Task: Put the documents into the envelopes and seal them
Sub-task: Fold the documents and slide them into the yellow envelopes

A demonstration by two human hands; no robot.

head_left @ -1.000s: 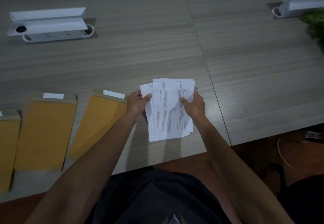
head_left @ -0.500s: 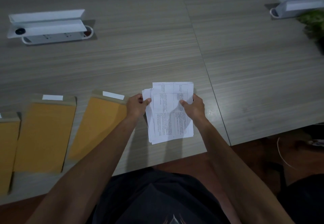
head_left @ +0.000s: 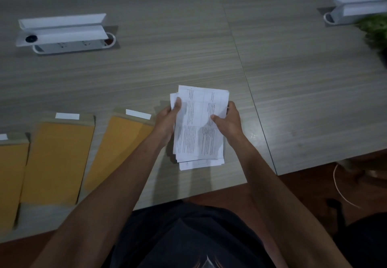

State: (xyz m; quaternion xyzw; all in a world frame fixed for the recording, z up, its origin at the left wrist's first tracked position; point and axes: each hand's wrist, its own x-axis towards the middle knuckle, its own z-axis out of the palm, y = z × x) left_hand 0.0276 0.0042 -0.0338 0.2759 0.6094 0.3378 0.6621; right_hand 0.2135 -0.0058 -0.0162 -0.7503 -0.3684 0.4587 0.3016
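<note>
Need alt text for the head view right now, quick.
Both hands, left hand and right hand, hold a stack of printed documents above a grey table; three yellow envelopes lie flaps open to the left.

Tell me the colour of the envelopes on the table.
The envelopes are orange-yellow, each with a white strip on its brownish flap; the head view shows them.

The table (head_left: 146, 74) has a matt, grey wood-grain laminate top with fine streaks running left to right. The documents (head_left: 199, 125) are thin white printed paper, slightly curled, and the envelopes (head_left: 56, 158) to the left are smooth matt manila paper with white strips on their flaps. The far-left socket box (head_left: 62, 35) looks like smooth white plastic.
</note>
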